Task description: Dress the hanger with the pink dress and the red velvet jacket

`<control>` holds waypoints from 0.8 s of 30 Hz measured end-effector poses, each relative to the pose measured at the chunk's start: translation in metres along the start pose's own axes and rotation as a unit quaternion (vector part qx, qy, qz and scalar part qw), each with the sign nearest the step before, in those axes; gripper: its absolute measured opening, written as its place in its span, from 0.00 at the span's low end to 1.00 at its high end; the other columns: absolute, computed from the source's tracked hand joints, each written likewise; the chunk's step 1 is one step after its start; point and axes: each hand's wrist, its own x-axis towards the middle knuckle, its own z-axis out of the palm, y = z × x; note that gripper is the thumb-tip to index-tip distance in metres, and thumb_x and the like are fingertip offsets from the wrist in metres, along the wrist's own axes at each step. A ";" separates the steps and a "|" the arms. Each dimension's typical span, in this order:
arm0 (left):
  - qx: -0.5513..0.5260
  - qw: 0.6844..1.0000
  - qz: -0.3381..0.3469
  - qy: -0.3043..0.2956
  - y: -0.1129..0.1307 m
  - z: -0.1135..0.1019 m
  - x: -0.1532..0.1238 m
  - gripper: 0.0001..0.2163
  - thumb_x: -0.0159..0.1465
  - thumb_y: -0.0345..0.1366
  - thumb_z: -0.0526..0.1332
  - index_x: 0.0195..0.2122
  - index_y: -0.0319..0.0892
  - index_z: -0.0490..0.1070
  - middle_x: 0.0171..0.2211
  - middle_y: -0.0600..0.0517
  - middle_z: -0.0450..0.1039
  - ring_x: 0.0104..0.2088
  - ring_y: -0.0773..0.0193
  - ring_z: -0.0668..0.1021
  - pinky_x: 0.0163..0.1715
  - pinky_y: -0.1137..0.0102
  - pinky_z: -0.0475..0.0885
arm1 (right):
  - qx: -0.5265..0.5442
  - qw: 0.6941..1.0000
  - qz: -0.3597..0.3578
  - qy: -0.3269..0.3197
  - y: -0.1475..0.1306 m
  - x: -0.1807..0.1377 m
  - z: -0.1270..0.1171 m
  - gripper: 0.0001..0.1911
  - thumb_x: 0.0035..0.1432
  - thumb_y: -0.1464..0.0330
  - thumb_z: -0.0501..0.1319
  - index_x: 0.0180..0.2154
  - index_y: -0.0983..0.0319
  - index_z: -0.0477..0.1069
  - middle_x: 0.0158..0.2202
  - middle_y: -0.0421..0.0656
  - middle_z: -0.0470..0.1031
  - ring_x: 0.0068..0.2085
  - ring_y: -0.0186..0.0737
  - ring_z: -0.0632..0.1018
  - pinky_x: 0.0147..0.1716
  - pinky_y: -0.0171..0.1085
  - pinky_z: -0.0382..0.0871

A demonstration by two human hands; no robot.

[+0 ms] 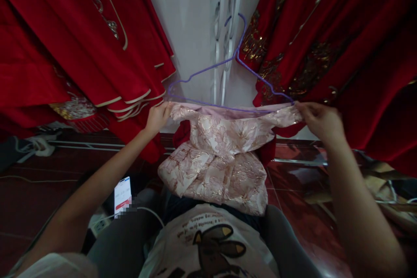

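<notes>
A pale pink brocade dress (233, 132) with a shiny gold floral pattern is stretched between my hands, its skirt bunched over my lap. My left hand (159, 118) pinches one end of the dress's upper edge, by the left corner of a purple wire hanger (211, 67). At the other end, my right hand (321, 124) grips the opposite shoulder of the dress, close to the hanger's right corner. The hanger's lower bar runs along the neckline, and its hook points up, away from me. Whether the fingers also hold the hanger is hidden.
Red garments with gold trim (137, 52) hang on the left, and more red sequined garments (302, 52) on the right. Behind the hanger stands a white panel (192, 17) with metal rods. A lit phone (123, 195) with a white cable lies by my left thigh. The floor (289, 186) is red tile.
</notes>
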 end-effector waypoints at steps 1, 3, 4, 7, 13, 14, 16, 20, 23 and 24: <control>0.017 1.000 0.013 -0.023 0.000 0.002 -0.011 0.22 0.71 0.46 0.45 0.33 0.40 0.73 0.20 0.50 0.70 0.20 0.64 0.72 0.23 0.71 0.57 | -0.006 0.999 0.008 -0.046 0.004 -0.007 -0.002 0.17 0.57 0.59 0.59 0.39 0.61 0.80 0.34 0.49 0.82 0.36 0.50 0.81 0.33 0.39 0.70; 0.043 0.995 0.059 -0.073 0.007 0.002 -0.027 0.21 0.71 0.47 0.46 0.32 0.42 0.72 0.19 0.51 0.69 0.20 0.64 0.71 0.21 0.71 0.56 | 0.036 0.987 0.005 -0.154 0.005 -0.022 -0.007 0.14 0.57 0.60 0.60 0.38 0.59 0.80 0.36 0.47 0.82 0.38 0.49 0.81 0.34 0.39 0.71; 0.049 0.991 0.089 -0.090 0.014 0.001 -0.032 0.21 0.71 0.47 0.46 0.31 0.42 0.72 0.20 0.51 0.70 0.21 0.64 0.72 0.21 0.71 0.57 | 0.074 0.976 -0.002 -0.203 0.002 -0.029 -0.011 0.13 0.56 0.60 0.60 0.38 0.58 0.80 0.37 0.45 0.82 0.37 0.48 0.80 0.34 0.38 0.71; 0.023 0.974 0.197 -0.106 0.044 -0.007 -0.027 0.20 0.71 0.46 0.46 0.33 0.42 0.72 0.27 0.49 0.74 0.29 0.64 0.76 0.28 0.72 0.67 | 0.170 0.944 -0.011 -0.283 -0.018 -0.044 -0.025 0.13 0.56 0.56 0.62 0.36 0.55 0.78 0.35 0.42 0.81 0.35 0.43 0.79 0.34 0.36 0.72; -0.055 0.955 0.287 -0.047 0.101 -0.005 0.028 0.15 0.69 0.46 0.52 0.37 0.43 0.75 0.57 0.46 0.67 0.60 0.54 0.65 0.64 0.48 0.55 | 0.241 0.926 -0.029 -0.289 -0.064 -0.055 -0.045 0.14 0.55 0.53 0.64 0.34 0.57 0.76 0.32 0.42 0.78 0.33 0.39 0.77 0.35 0.35 0.71; -0.058 0.958 0.277 -0.050 0.104 0.000 0.034 0.15 0.69 0.46 0.53 0.37 0.43 0.75 0.58 0.46 0.66 0.62 0.53 0.64 0.64 0.45 0.50 | 0.254 0.925 -0.020 -0.281 -0.066 -0.057 -0.045 0.14 0.55 0.54 0.64 0.34 0.57 0.76 0.32 0.41 0.77 0.33 0.38 0.76 0.35 0.34 0.71; -0.058 0.962 0.258 -0.074 0.105 0.014 0.041 0.15 0.69 0.45 0.52 0.38 0.44 0.76 0.55 0.46 0.69 0.59 0.53 0.66 0.64 0.44 0.47 | 0.279 0.925 0.012 -0.256 -0.065 -0.060 -0.042 0.13 0.55 0.54 0.64 0.35 0.56 0.75 0.31 0.40 0.76 0.31 0.37 0.76 0.32 0.33 0.71; -0.067 0.957 0.255 -0.120 0.100 0.033 0.038 0.16 0.70 0.45 0.51 0.41 0.45 0.76 0.41 0.49 0.73 0.46 0.59 0.73 0.59 0.52 0.55 | 0.284 0.924 0.108 -0.231 -0.046 -0.061 -0.036 0.15 0.51 0.54 0.66 0.38 0.54 0.76 0.29 0.40 0.77 0.24 0.38 0.74 0.22 0.34 0.68; -0.092 0.952 0.262 -0.127 0.099 0.029 0.033 0.18 0.70 0.47 0.50 0.39 0.44 0.77 0.36 0.50 0.71 0.42 0.61 0.72 0.53 0.59 0.59 | 0.241 0.939 0.135 -0.204 -0.028 -0.059 -0.036 0.16 0.50 0.53 0.65 0.37 0.56 0.77 0.26 0.41 0.77 0.21 0.40 0.74 0.19 0.36 0.67; -0.101 0.950 0.264 -0.131 0.098 0.025 0.032 0.19 0.70 0.47 0.49 0.38 0.44 0.77 0.35 0.51 0.70 0.41 0.61 0.72 0.51 0.60 0.60 | 0.221 0.951 0.121 -0.177 -0.024 -0.058 -0.037 0.16 0.51 0.53 0.65 0.37 0.56 0.78 0.26 0.42 0.78 0.21 0.41 0.74 0.19 0.37 0.68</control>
